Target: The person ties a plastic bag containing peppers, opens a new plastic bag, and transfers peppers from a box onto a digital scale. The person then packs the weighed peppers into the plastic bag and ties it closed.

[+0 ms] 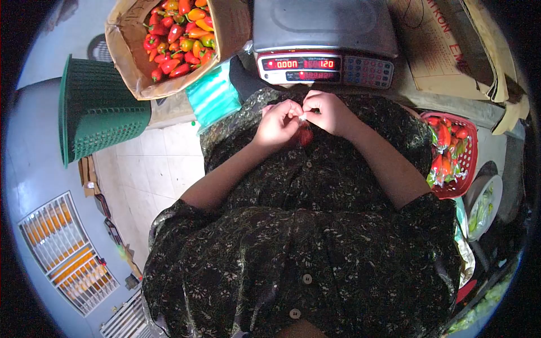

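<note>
My left hand [275, 127] and my right hand [328, 114] meet in front of my chest, just below the scale. Fingers of both are pinched together at the gathered top of a small clear plastic bag. Something red, apparently peppers, shows in the bag [305, 136] hanging beneath them. My fingers hide most of its neck. A digital scale [321, 25] with a grey platform and lit red figures stands right beyond my hands. At the upper left, a brown paper sack [127, 53] holds many red, orange and greenish peppers [179, 39].
Green plastic packets [213, 97] lie beside the sack, with a green perforated basket [104, 110] further left. On the right, a red basket [469, 163] contains bagged peppers [445, 149], near a white bowl [486, 208] with green produce. An opened cardboard box [445, 56] stands behind.
</note>
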`<state>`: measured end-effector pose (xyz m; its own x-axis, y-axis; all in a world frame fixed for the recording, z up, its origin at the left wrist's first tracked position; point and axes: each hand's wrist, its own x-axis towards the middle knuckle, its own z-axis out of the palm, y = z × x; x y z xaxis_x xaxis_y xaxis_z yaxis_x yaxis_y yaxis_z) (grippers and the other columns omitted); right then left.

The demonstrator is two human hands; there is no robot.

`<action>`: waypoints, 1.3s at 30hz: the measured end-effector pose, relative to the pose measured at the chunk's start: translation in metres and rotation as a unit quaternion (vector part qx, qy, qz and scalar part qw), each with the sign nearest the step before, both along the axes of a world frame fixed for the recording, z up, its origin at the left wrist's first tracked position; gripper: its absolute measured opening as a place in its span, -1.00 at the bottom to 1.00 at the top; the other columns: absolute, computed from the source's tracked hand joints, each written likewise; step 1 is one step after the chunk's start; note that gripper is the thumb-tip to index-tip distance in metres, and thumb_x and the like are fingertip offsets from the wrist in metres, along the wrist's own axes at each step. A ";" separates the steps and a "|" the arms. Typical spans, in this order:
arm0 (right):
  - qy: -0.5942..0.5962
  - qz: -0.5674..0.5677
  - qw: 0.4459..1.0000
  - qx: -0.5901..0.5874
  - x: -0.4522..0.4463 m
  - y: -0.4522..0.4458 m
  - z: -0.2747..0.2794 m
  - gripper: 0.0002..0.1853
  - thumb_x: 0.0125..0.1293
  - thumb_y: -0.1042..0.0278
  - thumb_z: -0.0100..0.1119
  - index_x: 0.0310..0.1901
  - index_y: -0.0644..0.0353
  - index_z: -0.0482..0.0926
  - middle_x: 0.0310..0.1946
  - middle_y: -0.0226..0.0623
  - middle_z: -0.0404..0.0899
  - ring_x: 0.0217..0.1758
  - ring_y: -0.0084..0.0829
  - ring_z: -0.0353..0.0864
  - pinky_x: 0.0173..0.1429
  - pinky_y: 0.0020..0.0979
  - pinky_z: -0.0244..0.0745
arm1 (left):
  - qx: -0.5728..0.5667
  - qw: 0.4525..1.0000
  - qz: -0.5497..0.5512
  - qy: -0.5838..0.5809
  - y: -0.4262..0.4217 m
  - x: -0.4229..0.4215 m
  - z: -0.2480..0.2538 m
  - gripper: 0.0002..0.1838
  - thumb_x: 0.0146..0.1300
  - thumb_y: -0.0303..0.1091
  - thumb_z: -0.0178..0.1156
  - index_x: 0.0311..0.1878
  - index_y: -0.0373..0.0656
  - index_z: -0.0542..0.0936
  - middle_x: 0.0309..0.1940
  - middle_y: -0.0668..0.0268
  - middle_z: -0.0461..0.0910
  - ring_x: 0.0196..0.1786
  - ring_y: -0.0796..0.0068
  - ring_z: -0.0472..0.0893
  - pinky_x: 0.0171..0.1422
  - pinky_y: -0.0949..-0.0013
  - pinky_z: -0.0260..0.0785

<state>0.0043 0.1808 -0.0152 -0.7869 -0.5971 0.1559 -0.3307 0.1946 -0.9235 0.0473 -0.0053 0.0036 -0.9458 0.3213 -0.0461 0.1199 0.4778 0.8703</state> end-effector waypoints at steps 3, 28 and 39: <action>-0.010 -0.006 1.000 0.003 0.001 0.000 0.001 -0.92 -0.01 0.47 0.18 -0.47 0.29 0.54 -0.45 -0.10 0.52 -0.35 -0.10 0.57 -0.28 -0.23 0.45 | -0.004 1.000 -0.005 0.011 -0.001 0.000 -0.004 -0.91 0.16 -0.51 0.18 -0.27 -0.18 0.49 -0.51 0.43 0.53 -0.44 0.66 0.51 -0.28 0.54 0.34; -0.019 -0.009 1.000 0.005 0.002 0.000 0.003 -0.91 -0.01 0.47 0.18 -0.46 0.31 0.53 -0.45 -0.09 0.50 -0.35 -0.08 0.55 -0.27 -0.19 0.44 | 0.014 1.000 -0.008 -0.015 -0.003 0.000 -0.006 -0.87 0.16 -0.59 0.14 -0.22 -0.21 0.48 -0.44 0.42 0.54 -0.37 0.72 0.50 -0.26 0.58 0.34; -0.048 -0.012 0.999 -0.023 0.001 -0.002 0.002 -0.84 0.00 0.39 0.29 -0.52 0.31 0.57 -0.53 -0.13 0.51 -0.39 -0.19 0.56 -0.28 -0.25 0.43 | -0.062 0.997 -0.032 0.012 -0.001 -0.011 0.023 -0.83 0.09 -0.56 0.25 -0.24 -0.19 0.52 -0.44 0.34 0.56 -0.39 0.54 0.56 -0.24 0.44 0.39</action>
<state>0.0050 0.1784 -0.0128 -0.8133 -0.5722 0.1058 -0.2358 0.1578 -0.9589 0.0364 -0.0060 0.0261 -0.9249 0.3745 -0.0663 0.1742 0.5721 0.8015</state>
